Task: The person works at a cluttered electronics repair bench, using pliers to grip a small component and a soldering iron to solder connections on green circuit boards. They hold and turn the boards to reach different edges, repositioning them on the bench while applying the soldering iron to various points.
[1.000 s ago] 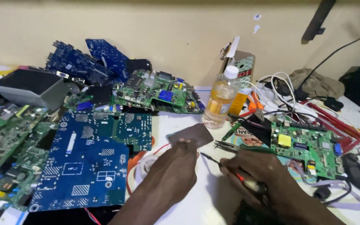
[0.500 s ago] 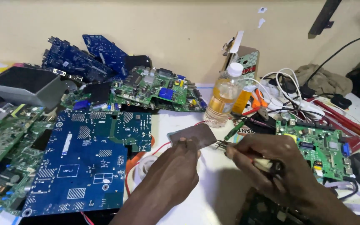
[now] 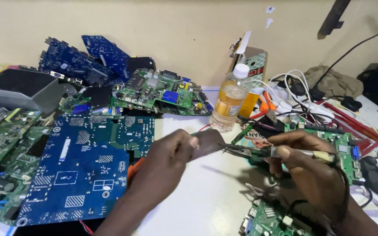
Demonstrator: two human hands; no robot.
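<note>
Blue board (image 3: 84, 170): lies flat on the table (image 3: 206, 196), just left of the left hand.
Left hand (image 3: 167, 159): clenched on a small brown card (image 3: 208, 142), pinching it between thumb and fingers and holding it up above the table.
Card: at the left hand's fingertips, its right edge meeting the iron's tip.
Bottle (image 3: 228, 102): upright beyond both hands, amber liquid inside, white cap.
Iron (image 3: 281, 152): a soldering iron held level, its tip pointing left at the card.
Right hand (image 3: 305, 164): wrapped round the iron's handle, cable trailing over the wrist.
Green board (image 3: 337, 146): flat on the table, just behind the right hand.
</note>
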